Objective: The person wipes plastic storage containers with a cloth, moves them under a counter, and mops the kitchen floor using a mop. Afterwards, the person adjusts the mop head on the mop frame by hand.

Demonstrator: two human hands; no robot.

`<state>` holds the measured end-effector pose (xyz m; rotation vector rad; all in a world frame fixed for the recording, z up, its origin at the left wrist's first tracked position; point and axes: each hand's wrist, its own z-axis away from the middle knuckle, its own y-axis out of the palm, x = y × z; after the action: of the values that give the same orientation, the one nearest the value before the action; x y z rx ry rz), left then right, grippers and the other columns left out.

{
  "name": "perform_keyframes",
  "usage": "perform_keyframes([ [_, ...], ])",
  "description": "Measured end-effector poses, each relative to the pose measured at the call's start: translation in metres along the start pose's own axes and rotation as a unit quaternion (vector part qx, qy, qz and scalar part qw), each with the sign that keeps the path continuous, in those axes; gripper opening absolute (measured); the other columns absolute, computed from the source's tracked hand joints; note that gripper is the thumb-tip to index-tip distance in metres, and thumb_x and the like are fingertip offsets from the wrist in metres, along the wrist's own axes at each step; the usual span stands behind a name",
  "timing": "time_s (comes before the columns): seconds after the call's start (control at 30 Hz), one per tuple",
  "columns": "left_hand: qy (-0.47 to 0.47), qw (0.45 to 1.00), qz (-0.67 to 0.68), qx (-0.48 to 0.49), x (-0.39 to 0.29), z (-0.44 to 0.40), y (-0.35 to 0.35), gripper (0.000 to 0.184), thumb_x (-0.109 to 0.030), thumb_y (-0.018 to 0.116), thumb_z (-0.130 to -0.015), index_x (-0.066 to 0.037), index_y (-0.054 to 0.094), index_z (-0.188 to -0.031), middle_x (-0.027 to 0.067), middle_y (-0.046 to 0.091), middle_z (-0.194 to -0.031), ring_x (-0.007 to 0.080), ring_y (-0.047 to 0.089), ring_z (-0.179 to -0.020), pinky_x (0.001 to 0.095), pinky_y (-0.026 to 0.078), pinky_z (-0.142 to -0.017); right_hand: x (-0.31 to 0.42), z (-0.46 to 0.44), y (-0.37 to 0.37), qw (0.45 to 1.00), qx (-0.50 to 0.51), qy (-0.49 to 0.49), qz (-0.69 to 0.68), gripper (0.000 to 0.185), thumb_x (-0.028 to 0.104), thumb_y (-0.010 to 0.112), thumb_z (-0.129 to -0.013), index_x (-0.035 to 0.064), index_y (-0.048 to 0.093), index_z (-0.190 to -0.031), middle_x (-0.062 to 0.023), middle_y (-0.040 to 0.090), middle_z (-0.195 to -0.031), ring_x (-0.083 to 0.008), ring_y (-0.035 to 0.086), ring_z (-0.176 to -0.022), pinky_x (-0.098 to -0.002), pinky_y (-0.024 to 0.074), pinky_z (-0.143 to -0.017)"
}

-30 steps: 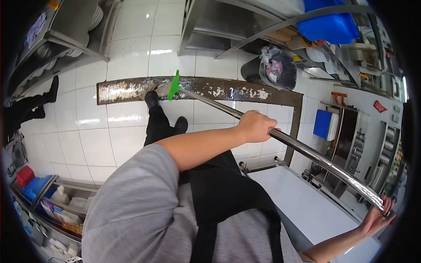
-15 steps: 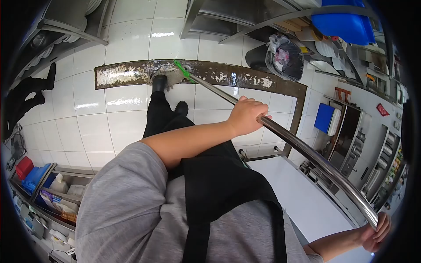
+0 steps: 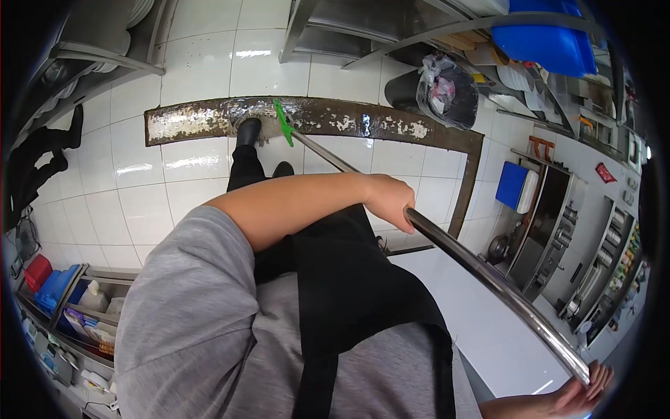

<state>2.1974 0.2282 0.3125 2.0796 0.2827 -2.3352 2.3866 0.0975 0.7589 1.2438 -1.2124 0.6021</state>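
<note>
My left hand (image 3: 391,199) is wrapped round the metal handle (image 3: 488,279) of a mop, about midway along it, with that arm reaching across my body. At the lower right, my right hand (image 3: 583,391) closes round the handle's upper end. The handle slants down to a green mop clamp (image 3: 283,124) over the worn dark strip (image 3: 321,115) in the floor. Greyish mop strings (image 3: 265,130) lie beside the clamp, partly hidden by my black boot (image 3: 248,131). I cannot tell whether the boot presses on them.
A lined black bin (image 3: 447,94) stands at the strip's right. Metal shelving (image 3: 335,42) rises beyond it. Another person's dark-clad legs (image 3: 42,157) are at the far left. A white worktop (image 3: 481,328) lies close on my right. The pale tiles (image 3: 199,164) look wet and shiny.
Both hands have drawn the handle a little toward my body and left. The green clamp has turned to stand more along my line of view and shifted slightly nearer.
</note>
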Motion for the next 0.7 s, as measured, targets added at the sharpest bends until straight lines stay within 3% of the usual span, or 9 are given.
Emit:
perform_keyframes([
  [0.03, -0.009, 1.000, -0.001, 0.003, -0.001, -0.005, 0.000, 0.038, -0.046, 0.065, -0.075, -0.007, 0.067, -0.075, 0.0083, 0.065, -0.068, 0.0263, 0.061, -0.067, 0.0367, 0.046, -0.063, 0.007, 0.002, -0.010, 0.993, -0.050, -0.043, 0.098, 0.024, 0.021, 0.066, -0.078, 0.0148, 0.048, -0.064, 0.0019, 0.051, -0.063, -0.0128, 0.049, -0.067, -0.0303, 0.0387, -0.072],
  [0.07, -0.018, 1.000, -0.002, 0.006, -0.002, -0.010, 0.001, 0.038, -0.046, 0.065, -0.075, -0.007, 0.067, -0.076, 0.0086, 0.065, -0.069, 0.0263, 0.061, -0.068, 0.0367, 0.046, -0.063, 0.036, 0.008, -0.028, 0.995, -0.087, 0.006, 0.041, 0.038, -0.008, 0.065, -0.066, 0.0083, 0.031, -0.073, -0.0036, 0.031, -0.077, -0.0170, 0.031, -0.074, -0.0348, 0.0299, -0.075],
  [0.2, -0.019, 1.000, -0.013, 0.020, 0.006, -0.025, 0.010, 0.040, -0.047, 0.065, -0.074, -0.007, 0.067, -0.076, 0.0093, 0.065, -0.068, 0.0267, 0.061, -0.066, 0.0375, 0.046, -0.063, 0.032, 0.025, -0.042, 0.979, -0.145, -0.050, 0.136, 0.037, 0.003, 0.067, -0.079, 0.0076, 0.030, -0.081, -0.0040, 0.025, -0.084, -0.0195, 0.029, -0.082, -0.0373, 0.0307, -0.080],
  [0.27, -0.009, 1.000, -0.009, 0.015, 0.009, -0.029, 0.017, 0.041, -0.047, 0.064, -0.074, -0.007, 0.067, -0.076, 0.0096, 0.064, -0.068, 0.0271, 0.060, -0.066, 0.0376, 0.046, -0.063, 0.021, 0.030, -0.034, 0.945, -0.233, -0.063, 0.221, 0.023, 0.018, 0.069, -0.076, 0.0141, 0.051, -0.063, -0.0006, 0.058, -0.075, -0.0172, 0.052, -0.083, -0.0325, 0.0384, -0.076],
  [0.37, -0.009, 1.000, -0.011, 0.006, 0.012, -0.032, 0.022, 0.041, -0.048, 0.064, -0.074, -0.007, 0.068, -0.077, 0.0102, 0.065, -0.069, 0.0280, 0.061, -0.066, 0.0376, 0.046, -0.063, 0.003, 0.032, -0.022, 0.918, -0.285, -0.112, 0.254, 0.025, 0.014, 0.069, -0.075, 0.0151, 0.050, -0.060, 0.0031, 0.057, -0.067, -0.0119, 0.054, -0.070, -0.0283, 0.0393, -0.070],
  [0.47, -0.019, 0.998, -0.027, -0.046, 0.008, -0.028, 0.036, 0.041, -0.050, 0.064, -0.073, -0.008, 0.066, -0.074, 0.0095, 0.064, -0.067, 0.0284, 0.061, -0.065, 0.0381, 0.046, -0.063, 0.048, 0.033, -0.055, 0.942, -0.265, -0.096, 0.181, 0.031, 0.010, 0.060, -0.087, 0.0087, 0.030, -0.077, -0.0030, 0.027, -0.078, -0.0170, 0.029, -0.074, -0.0343, 0.0310, -0.075],
  [0.6, 0.010, 0.950, -0.057, -0.307, 0.003, -0.028, 0.087, 0.043, -0.049, 0.066, -0.070, -0.008, 0.055, -0.060, 0.0060, 0.057, -0.056, 0.0278, 0.058, -0.059, 0.0395, 0.043, -0.063, 0.078, 0.033, -0.081, 0.993, -0.065, 0.026, 0.096, 0.031, 0.010, 0.051, -0.092, 0.0104, 0.030, -0.069, -0.0010, 0.030, -0.066, -0.0135, 0.028, -0.060, -0.0305, 0.0301, -0.069],
  [0.67, 0.015, 0.940, -0.044, -0.337, -0.009, -0.016, 0.095, 0.041, -0.044, 0.068, -0.069, -0.009, 0.048, -0.060, 0.0045, 0.054, -0.056, 0.0262, 0.057, -0.060, 0.0392, 0.042, -0.064, 0.079, 0.027, -0.068, 0.995, 0.031, 0.037, 0.085, 0.035, 0.004, 0.046, -0.092, 0.0119, 0.029, -0.063, 0.0007, 0.027, -0.056, -0.0109, 0.024, -0.052, -0.0285, 0.0279, -0.066],
  [0.7, 0.015, 0.951, -0.033, -0.308, -0.013, -0.011, 0.096, 0.039, -0.042, 0.069, -0.069, -0.010, 0.049, -0.064, 0.0042, 0.055, -0.059, 0.0260, 0.057, -0.063, 0.0391, 0.043, -0.065, 0.087, 0.028, -0.064, 0.992, -0.052, -0.012, 0.115, 0.036, -0.002, 0.051, -0.083, 0.0138, 0.030, -0.057, 0.0023, 0.028, -0.049, -0.0094, 0.028, -0.044, -0.0254, 0.0312, -0.061],
])
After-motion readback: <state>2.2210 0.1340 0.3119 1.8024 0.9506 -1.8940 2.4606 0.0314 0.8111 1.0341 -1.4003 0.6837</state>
